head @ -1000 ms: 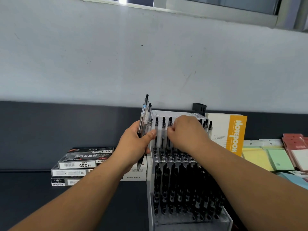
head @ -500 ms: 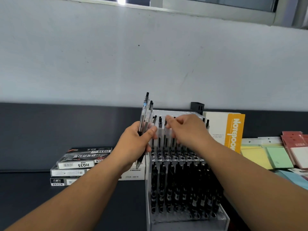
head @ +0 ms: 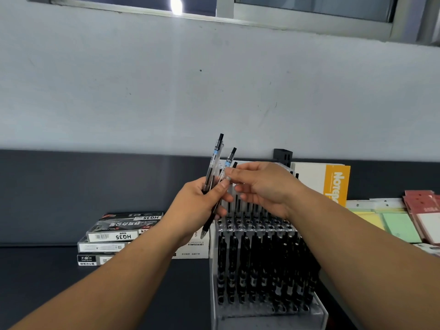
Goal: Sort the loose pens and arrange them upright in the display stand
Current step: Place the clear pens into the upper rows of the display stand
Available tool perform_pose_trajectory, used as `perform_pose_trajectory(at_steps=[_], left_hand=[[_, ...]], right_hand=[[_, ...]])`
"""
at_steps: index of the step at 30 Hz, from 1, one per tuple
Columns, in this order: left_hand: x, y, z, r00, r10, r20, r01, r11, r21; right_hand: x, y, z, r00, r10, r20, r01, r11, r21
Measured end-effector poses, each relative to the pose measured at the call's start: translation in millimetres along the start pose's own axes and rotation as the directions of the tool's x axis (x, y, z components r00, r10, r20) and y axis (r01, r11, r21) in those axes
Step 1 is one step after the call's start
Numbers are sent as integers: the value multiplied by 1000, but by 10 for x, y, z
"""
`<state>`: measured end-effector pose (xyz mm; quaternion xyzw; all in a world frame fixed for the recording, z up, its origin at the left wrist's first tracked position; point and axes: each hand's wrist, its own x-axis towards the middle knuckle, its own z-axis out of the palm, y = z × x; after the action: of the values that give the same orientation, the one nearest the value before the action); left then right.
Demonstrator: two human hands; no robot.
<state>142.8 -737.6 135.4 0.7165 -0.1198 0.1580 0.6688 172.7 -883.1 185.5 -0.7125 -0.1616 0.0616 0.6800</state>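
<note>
The right hand (head: 264, 186) has left the back row of the clear acrylic display stand (head: 319, 313), where it was seating a pen a second ago, and has come across to the bundle held by the left hand (head: 197, 206). I judge that one pen is placed and the next is being fetched. The left fingers (head: 222, 185) are wrapped round the clear-barrelled pens with black clickers (head: 215, 158), which stand tilted, tips down. Three clicker tops show above those fingers, so three pens remain loose, unless one is hidden behind the others. The right fingers (head: 229, 173) touch the middle pen just above the left thumb, but whether the pinch has closed on it I cannot tell. Directly below the right fingers, the stand's upper tier shows two rows of empty round holes (head: 257, 223), with a rear row of seated pens (head: 238, 206) partly hidden by the hand. Lower still, the front tier of black pens (head: 257, 263) is too tightly packed to count. To the left of the left fingers lies one stack of flat pen boxes (head: 123, 231), three as far as I can tell, on the dark desk (head: 47, 282). One orange-and-white notebook (head: 335, 184) stands beyond the right wrist.
</note>
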Motion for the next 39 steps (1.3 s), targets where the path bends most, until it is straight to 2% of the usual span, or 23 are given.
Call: perform_pose_trajectory(at_steps=[5, 10, 12, 15, 17, 20, 23, 31, 35, 39], left_hand=[[13, -42, -40, 1000, -21, -13, 19, 996, -87], [32, -106, -61, 998, -29, -50, 25, 996, -81], [58, -152, -110, 992, -32, -119, 24, 997, -70], [95, -227, -201, 974, -46, -220, 30, 997, -73], [96, -256, -233, 973, -52, -225, 37, 997, -68], [101, -278, -246, 976, -54, -211, 41, 997, -67], [118, -285, -241, 979, -61, -196, 46, 996, -81], [140, -321, -207, 985, -71, -155, 60, 995, -77], [142, -344, -203, 987, -62, -151, 52, 997, -65], [137, -373, -213, 986, -65, -151, 55, 996, -66]], right_hand=[[-3, -58, 33, 997, -52, -54, 53, 999, 11], [22, -44, 120, 969, -192, -159, 151, 960, -237], [20, -65, 128, 940, -290, -182, 203, 901, -384], [22, -107, 142, 900, -411, -148, 229, 732, -642], [17, -142, 181, 890, -443, -111, 232, 647, -726], [14, -215, 219, 861, -496, -114, 232, 583, -779], [22, -226, 246, 874, -475, -103, 179, 512, -840], [44, -263, 339, 920, -370, -130, 63, 466, -882], [68, -147, 396, 951, -292, -106, 3, 348, -938], [105, -25, 426, 932, -343, -115, -4, 306, -952]])
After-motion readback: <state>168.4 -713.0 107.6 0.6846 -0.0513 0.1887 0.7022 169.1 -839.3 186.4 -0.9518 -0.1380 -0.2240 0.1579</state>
